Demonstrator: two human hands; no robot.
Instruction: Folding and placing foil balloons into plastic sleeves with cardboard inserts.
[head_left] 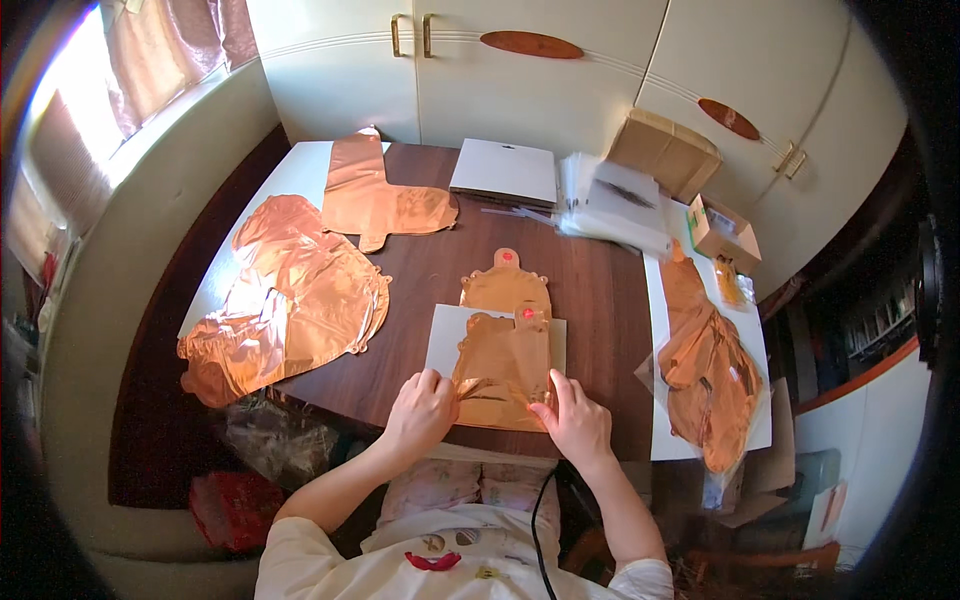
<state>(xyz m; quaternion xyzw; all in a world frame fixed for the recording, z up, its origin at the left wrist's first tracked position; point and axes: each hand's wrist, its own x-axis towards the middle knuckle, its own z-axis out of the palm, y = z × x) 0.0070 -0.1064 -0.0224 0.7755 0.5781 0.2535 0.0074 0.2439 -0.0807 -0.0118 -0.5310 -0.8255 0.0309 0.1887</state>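
- Brown table before cream cupboards.
- Copper foil lies on white card, between left hand and right hand, long axis pointing away from the person.
- Left appears to pinch its left edge, right its near-right edge; neither is clearly nearer.

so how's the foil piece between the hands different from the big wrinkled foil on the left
Size: the foil piece is compact, while the wrinkled foil spreads much wider.
Surface: the foil piece lies fairly smooth, creased mainly low down; the wrinkled foil is crinkled widely.
Contact: the left hand and right hand are at the foil piece's edges; neither touches the wrinkled foil.
Both are shiny and copper-coloured.
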